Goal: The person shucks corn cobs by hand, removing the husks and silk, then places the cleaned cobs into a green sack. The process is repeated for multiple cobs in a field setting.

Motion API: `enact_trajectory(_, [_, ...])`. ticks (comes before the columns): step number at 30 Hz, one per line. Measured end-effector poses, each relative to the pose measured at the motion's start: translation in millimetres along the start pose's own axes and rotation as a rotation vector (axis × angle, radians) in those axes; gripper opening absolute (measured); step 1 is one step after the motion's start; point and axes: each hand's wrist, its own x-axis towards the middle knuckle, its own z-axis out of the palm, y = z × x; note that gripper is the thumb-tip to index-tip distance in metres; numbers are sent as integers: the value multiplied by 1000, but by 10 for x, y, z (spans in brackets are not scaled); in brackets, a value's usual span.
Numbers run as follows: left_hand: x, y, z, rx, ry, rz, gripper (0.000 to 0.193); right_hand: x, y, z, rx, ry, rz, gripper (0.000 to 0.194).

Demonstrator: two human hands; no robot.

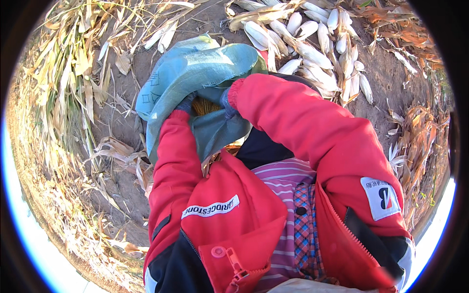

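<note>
A blue-green woven sack [194,62] stands before me with its mouth folded outward, and yellow ears of corn [205,106] show inside it. My left hand [186,102], in a dark knit glove, reaches into the mouth on the left side; its fingers are hidden by the sack. On the right side of the mouth my right hand [228,104], gloved alike, lies against the inner cloth. Its fingers are mostly hidden too, so what either hand grips cannot be told. Both arms wear red sleeves.
Pale ears of corn in their husks [311,51] lie heaped on bare soil beyond the sack, towards the right. Dry corn stalks and leaves [77,62] cover the ground at the left. More brown dry leaves [421,135] lie along the right side.
</note>
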Motion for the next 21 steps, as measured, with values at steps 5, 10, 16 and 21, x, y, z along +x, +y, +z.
enact_trajectory(5, [-148,152,-104,232,56,206,35,-402,97,-297,149,224,-118,44])
enact_trajectory(10, [-813,919,-300,100,-206,413,31,-1515,520,-989,1026,574,-124,43])
enact_trajectory(16, [-1116,2531,-943,-373,-396,449,27,-3492,2450,249,1215,1341,635,34])
enact_trajectory(21, [-827,3679,-600,-1020,-186,543,37,-3884,3199,1968,1120,1086,1173,34])
